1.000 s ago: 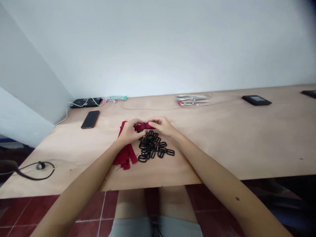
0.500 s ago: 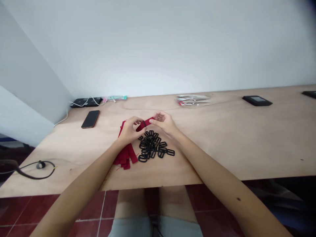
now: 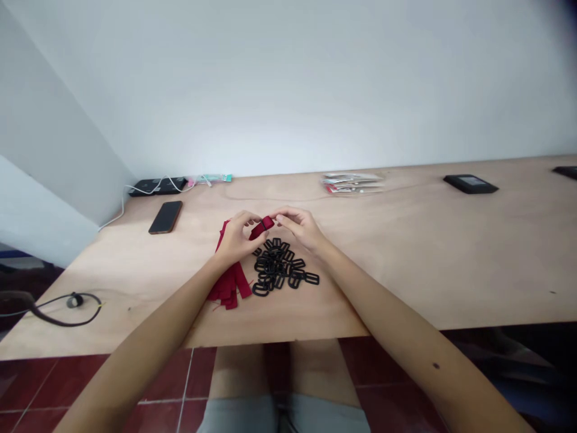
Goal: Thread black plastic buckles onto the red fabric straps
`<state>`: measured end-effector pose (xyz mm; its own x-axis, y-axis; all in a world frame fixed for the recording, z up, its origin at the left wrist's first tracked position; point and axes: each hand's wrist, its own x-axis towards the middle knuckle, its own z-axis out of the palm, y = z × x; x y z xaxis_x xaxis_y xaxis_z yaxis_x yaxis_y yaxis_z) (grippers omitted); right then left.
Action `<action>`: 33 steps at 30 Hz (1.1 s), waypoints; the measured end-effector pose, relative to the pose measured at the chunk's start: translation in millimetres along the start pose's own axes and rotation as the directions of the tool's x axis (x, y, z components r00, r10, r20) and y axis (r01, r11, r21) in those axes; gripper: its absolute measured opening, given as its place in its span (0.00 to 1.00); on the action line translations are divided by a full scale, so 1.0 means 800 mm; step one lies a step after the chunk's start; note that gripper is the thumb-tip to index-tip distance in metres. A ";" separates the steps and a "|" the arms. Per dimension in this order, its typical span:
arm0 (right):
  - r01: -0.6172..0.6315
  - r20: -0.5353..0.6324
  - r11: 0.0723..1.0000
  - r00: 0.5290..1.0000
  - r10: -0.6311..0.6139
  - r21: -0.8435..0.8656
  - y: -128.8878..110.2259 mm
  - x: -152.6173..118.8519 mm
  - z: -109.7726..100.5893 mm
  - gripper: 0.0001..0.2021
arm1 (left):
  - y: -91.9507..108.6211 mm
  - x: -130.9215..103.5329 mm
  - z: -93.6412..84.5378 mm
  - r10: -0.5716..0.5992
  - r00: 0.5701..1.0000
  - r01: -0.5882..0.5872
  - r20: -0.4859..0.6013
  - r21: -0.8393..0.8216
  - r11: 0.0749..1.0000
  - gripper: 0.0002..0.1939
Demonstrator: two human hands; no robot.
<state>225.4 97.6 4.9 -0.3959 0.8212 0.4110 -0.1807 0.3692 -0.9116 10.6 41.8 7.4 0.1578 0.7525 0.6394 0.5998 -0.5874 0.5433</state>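
Observation:
My left hand [image 3: 241,237] pinches a short red webbing strap [image 3: 256,231] fitted with a black slide buckle [image 3: 264,224]. Past the buckle, the strap's far end bends into a small loop. At that loop are the thumb and fingertips of my right hand [image 3: 304,228], closed on its edge. Under my left wrist lies a stack of red straps [image 3: 229,285], partly covered by the hand and forearm. Just below both hands, a heap of black slide buckles [image 3: 274,264] is spread on the wooden table [image 3: 406,258].
A phone [image 3: 165,218] lies at the left, near a black box [image 3: 157,186] with a white cable. Flat packets [image 3: 351,183] and a black device [image 3: 470,183] sit along the wall. A looped black cable [image 3: 67,313] rests at the left edge.
The strap's end, which stretched flat toward my right hand, now curls into a short loop by the buckle. My right fingers have shifted on it; my left hand has stayed put.

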 end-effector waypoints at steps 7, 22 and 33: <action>0.061 0.031 0.995 0.998 -0.059 -0.079 0.000 -0.003 -0.003 0.19 | -0.001 0.001 0.001 0.026 0.999 -0.026 -0.034 -0.013 1.000 0.12; 0.161 0.113 0.963 0.984 -0.139 -0.217 0.016 -0.007 0.002 0.17 | 0.013 0.000 -0.005 0.063 0.993 -0.065 -0.097 -0.021 0.998 0.11; 0.082 0.158 0.975 0.986 -0.049 -0.209 0.008 -0.014 0.012 0.23 | 0.020 0.010 -0.001 -0.414 0.908 0.217 -0.069 -0.766 0.605 0.18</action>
<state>220.1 86.6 -5.9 -0.5242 0.7230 0.4500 -0.0204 0.5176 -0.8554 20.8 38.6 21.5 -0.1593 0.9056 0.3931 -0.2040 -0.4198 0.8844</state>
